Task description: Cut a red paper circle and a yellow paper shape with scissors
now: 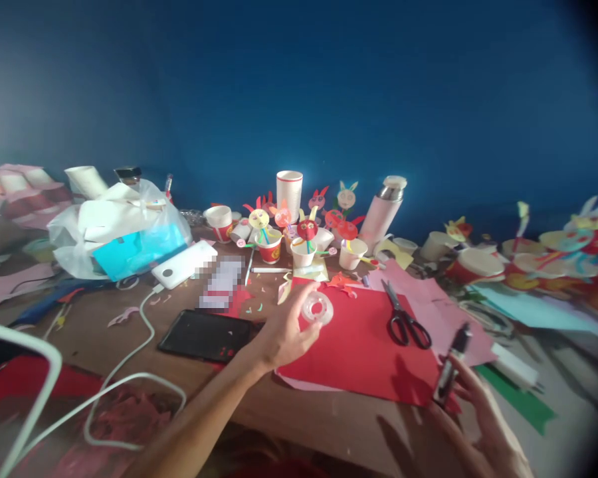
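Note:
My left hand [292, 332] grips a clear roll of tape [317, 308] between thumb and fingers, over the upper left part of a red paper sheet [349, 358]. At the lower right, my right hand [478, 418] holds a black marker [451, 368] upright and slightly tilted, near the sheet's right corner. Black-handled scissors [403, 318] lie on the red sheet between my two hands, touched by neither. Pink paper [428, 299] sticks out from beneath the red sheet.
Paper cups with paper figures [303, 252] stand behind the sheet, beside a pink thermos [381, 216]. On the left lie a black phone [204, 335], a white power bank [184, 265] with its cable, and a plastic bag [70, 232]. More decorated cups [478, 265] stand at right.

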Motion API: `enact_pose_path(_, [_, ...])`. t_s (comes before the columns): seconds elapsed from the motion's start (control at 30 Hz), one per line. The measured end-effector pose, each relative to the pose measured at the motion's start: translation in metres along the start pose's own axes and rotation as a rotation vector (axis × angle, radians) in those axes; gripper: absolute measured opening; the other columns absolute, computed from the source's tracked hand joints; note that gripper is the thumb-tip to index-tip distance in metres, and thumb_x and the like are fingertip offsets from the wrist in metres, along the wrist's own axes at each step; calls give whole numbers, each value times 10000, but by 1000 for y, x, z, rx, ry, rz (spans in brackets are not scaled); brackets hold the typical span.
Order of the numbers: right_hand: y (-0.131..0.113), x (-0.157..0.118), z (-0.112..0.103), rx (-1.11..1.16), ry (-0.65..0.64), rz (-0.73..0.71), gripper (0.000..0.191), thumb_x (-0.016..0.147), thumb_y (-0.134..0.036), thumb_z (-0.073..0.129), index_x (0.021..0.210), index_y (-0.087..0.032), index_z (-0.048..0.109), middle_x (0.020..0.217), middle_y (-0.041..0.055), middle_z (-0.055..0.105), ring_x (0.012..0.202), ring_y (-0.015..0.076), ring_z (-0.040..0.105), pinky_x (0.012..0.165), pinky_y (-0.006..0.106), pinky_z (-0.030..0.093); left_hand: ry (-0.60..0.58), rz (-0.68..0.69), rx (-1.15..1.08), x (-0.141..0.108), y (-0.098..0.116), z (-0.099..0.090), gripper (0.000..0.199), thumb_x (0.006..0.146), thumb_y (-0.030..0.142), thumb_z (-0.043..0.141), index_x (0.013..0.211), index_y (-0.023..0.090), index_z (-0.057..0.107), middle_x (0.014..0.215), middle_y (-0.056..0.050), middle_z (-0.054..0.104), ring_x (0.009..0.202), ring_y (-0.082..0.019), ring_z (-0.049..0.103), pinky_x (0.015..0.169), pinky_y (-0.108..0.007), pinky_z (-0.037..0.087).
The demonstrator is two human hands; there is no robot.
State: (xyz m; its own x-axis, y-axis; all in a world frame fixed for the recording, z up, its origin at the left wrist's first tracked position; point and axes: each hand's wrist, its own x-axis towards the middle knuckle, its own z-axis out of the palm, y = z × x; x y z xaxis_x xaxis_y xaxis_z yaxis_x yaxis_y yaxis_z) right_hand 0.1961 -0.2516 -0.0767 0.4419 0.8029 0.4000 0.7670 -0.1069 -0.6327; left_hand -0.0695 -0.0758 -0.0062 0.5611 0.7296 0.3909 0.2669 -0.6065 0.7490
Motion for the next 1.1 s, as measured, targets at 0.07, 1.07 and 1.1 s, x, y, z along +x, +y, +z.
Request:
enact_pose_path(0.07, [-1, 20, -2, -32, -55, 69, 409, 755, -483, 584, 1108, -277, 601, 949, 43, 699, 802, 225, 673, 502, 214, 514, -49, 67, 40, 13, 3, 14, 599, 756, 115, 536, 1327, 146, 357, 1323, -143, 475, 1231, -240, 442, 1053, -377, 349])
enact_pose_path(1.07, [-37, 112, 92, 618, -232, 349, 529, 687, -634, 592, 1029, -231, 607, 804, 15, 684, 715, 176, 635, 575, 191, 505, -7, -55, 354, 34, -41, 35, 605, 801, 132, 471, 1364, 201, 261, 1301, -112, 495, 1178, -250, 472, 1006, -445, 374])
enact_pose_path(1.1, [-39, 111, 91, 590, -204, 338, 500, 685, -620, 603, 1007, -237, 609, 771, 2, 674, 660, 161, 619, 528, 179, 489, 21, -72, 373, 35, -43, 29, 590, 805, 146, 478, 1356, 202, 275, 1292, -113, 501, 1176, -254, 472, 1011, -459, 364])
